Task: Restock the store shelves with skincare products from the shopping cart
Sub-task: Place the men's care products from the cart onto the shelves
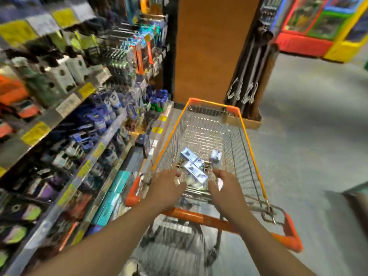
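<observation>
Pale blue skincare boxes lie in the near end of the wire shopping cart. Left hand, at their 7 o'clock, and right hand, at 4 o'clock, reach in; blur hides whether either grips anything. Stocked shelves stand at the cart's 9 o'clock.

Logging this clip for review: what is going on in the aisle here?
A person reaches both hands into an orange-rimmed wire shopping cart parked beside stocked store shelves. The left hand and right hand hover over a few pale blue-and-white product boxes lying at the cart's near end. The frame is blurred, so whether either hand has a box yet is unclear.
</observation>
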### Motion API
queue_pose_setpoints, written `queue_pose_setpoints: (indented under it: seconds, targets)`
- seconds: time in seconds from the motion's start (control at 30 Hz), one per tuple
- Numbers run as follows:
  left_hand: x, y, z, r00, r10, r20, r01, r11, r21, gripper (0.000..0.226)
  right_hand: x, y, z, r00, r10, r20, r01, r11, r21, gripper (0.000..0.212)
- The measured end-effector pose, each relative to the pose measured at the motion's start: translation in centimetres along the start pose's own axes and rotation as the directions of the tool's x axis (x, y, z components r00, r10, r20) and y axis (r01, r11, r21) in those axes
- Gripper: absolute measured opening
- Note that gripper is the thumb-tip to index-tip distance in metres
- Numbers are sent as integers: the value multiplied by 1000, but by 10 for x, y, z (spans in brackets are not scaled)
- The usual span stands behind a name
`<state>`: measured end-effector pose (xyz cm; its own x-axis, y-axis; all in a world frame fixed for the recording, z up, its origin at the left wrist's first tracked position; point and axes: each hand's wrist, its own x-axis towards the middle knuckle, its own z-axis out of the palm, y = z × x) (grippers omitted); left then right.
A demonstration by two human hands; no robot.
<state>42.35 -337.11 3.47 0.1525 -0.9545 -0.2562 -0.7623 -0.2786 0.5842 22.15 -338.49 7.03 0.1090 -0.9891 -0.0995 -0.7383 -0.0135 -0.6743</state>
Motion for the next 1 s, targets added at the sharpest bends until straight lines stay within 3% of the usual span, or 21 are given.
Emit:
queue_pose_setpoints:
  seconds: [0.07,0.13,0.33,0.57,0.77,0.9,1.0]
  targets:
    - [-8,-2,10,998,-21,56,13,988,153,63,-14,29,5,995,77,66,-63,980,-189,47]
    - [-13,4,11,996,-15,92,-2,983,185,71,-20,48,9,989,133,64,-109,949,-297,57]
    - [-8,11,16,990,-83,116,30,917,398,70,-9,52,13,992,111,63,-85,942,-324,60]
    - [5,17,15,990,-108,94,55,894,446,64,12,56,14,981,146,125,-89,922,-376,54]
    - [35,21,9,971,-66,231,-43,899,437,70,34,50,8,975,182,126,-122,917,-379,31]
    - [62,24,4,957,-91,276,-49,885,463,76,57,45,7,977,177,121,-123,925,-361,44]
    - [82,26,-1,962,-82,261,-44,896,443,75,79,42,4,977,185,103,-136,922,-363,38]
